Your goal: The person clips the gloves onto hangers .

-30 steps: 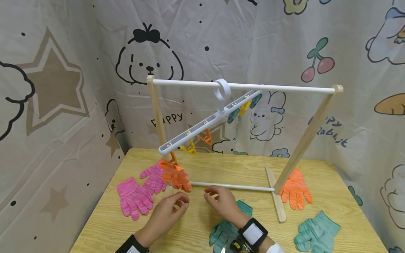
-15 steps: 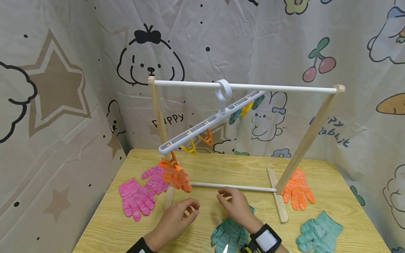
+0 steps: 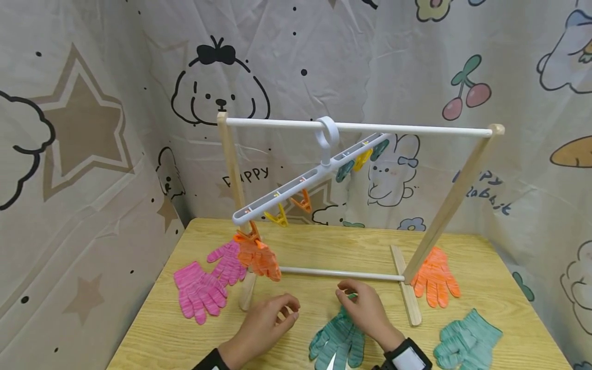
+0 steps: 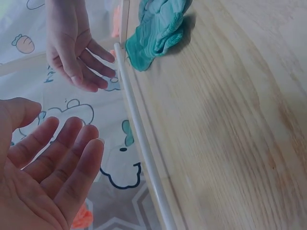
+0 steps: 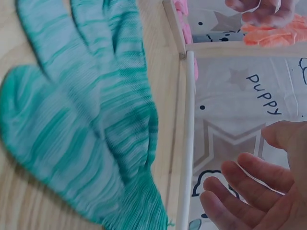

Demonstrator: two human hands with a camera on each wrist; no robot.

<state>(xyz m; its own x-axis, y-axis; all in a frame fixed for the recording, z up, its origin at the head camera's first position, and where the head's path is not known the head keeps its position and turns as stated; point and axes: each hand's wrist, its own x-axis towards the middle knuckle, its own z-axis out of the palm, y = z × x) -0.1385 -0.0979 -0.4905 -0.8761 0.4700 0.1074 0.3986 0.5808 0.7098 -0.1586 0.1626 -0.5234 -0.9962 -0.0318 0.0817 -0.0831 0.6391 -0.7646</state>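
In the head view my right hand (image 3: pixel 367 311) hovers over the cuff of a green striped glove (image 3: pixel 339 336), fingers loosely bent and holding nothing. The same glove (image 5: pixel 96 110) fills the left of the right wrist view, apart from the fingers. My left hand (image 3: pixel 265 324) hangs over the table to the left, relaxed, with nothing in it; its palm faces up in the left wrist view. Above it an orange glove (image 3: pixel 261 258) dangles from an orange clothespin (image 3: pixel 250 234) at the near end of a white clip hanger (image 3: pixel 282 192). Yellow, orange and green clothespins along the hanger carry nothing.
The hanger hooks over the white top bar (image 3: pixel 407 128) of a wooden stand (image 3: pixel 444 221). Two pink gloves (image 3: pixel 199 293) lie left, an orange glove (image 3: pixel 435 277) behind the stand's right foot, and a green glove (image 3: pixel 467 339) at front right. Patterned cloth walls enclose the table.
Both hands have drawn away from the hanging orange glove, moving right and toward the near edge. My right hand has come over the green glove's cuff. The hanging glove stays in place.
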